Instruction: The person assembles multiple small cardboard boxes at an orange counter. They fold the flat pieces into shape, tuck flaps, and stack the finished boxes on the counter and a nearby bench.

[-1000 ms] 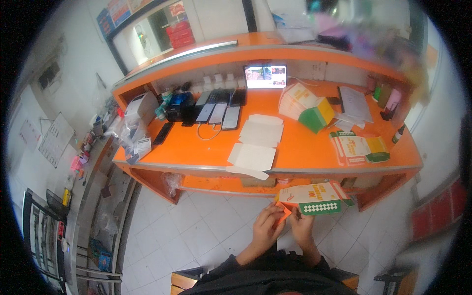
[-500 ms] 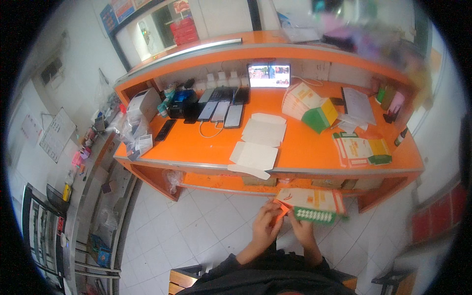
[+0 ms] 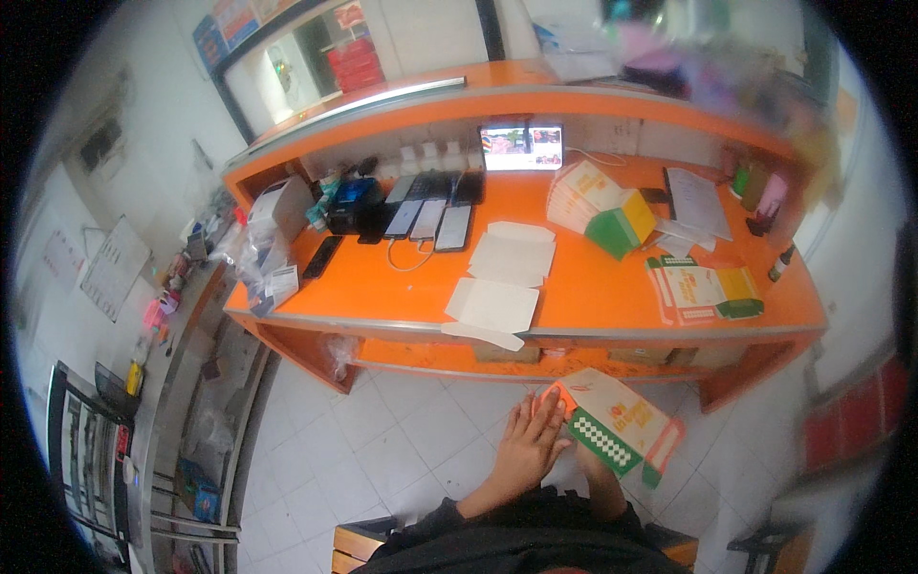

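Note:
A cardboard carton [image 3: 617, 411], cream with green, orange and yellow print, is held in front of my body, below the desk's front edge. My left hand [image 3: 529, 442] lies with its fingers along the carton's orange end flap, pressed on it. My right hand [image 3: 601, 475] supports the carton from below; its fingers are mostly hidden behind the green side panel. The carton's far end, with loose flaps, points down to the right.
The orange desk [image 3: 382, 287] bears an unfolded blank carton [image 3: 497, 292], a fanned stack of cartons [image 3: 598, 206], another flat carton [image 3: 698, 289], several phones [image 3: 452, 230], a lit screen [image 3: 523, 147] and a white printer [image 3: 279, 206]. A metal-edged counter [image 3: 191, 383] runs along the left.
The carton has tilted, its far end swinging down to the right. My left fingers have gone from pinching the orange flap to lying along it; my right hand has moved beneath the carton.

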A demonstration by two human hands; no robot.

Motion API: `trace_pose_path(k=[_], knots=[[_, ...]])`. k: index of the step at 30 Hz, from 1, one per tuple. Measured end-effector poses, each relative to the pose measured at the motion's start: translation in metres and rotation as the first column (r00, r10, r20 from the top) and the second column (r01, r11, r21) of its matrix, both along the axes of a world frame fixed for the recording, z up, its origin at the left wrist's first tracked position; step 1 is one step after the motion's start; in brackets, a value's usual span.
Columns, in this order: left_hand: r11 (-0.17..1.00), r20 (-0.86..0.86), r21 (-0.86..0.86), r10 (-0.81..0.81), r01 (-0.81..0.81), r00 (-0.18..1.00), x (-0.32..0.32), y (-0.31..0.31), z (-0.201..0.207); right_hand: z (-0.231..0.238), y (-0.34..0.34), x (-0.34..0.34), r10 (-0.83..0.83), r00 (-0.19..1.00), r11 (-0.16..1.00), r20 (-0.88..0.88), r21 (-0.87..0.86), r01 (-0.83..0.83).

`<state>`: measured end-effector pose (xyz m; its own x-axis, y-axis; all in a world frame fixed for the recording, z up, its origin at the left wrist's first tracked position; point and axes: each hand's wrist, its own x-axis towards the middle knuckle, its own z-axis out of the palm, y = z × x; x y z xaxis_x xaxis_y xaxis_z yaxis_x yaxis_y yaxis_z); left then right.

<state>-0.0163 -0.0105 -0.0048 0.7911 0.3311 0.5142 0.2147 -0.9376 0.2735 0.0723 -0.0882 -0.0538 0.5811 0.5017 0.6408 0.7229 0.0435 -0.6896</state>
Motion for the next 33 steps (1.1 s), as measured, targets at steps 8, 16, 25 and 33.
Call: trace_pose_path(k=[8, 16, 25, 33], knots=[[0.712, 0.082, -0.702, 0.088, -0.006, 0.993, -0.001, 0.017, -0.012, -0.011, -0.005, 0.0, 0.045, 0.992, 0.998, 0.117, 0.034, -0.049], [0.702, 0.319, -0.663, -0.049, 0.26, 0.947, -0.01, 0.055, -0.041, 0.004, 0.006, 0.0, 0.095, 0.942, 0.995, -0.321, 0.019, -0.093], [0.706, -0.365, -0.696, -0.191, -0.131, 0.911, -0.015, 0.035, -0.035, 0.008, 0.012, -0.004, -0.032, 0.981, 0.954, -0.191, -0.3, -0.028], [0.27, 0.32, -0.927, 0.213, 0.26, 0.923, 0.003, 0.043, -0.043, 0.002, 0.015, -0.01, 0.28, 0.955, 0.95, -0.095, -0.118, -0.291]])
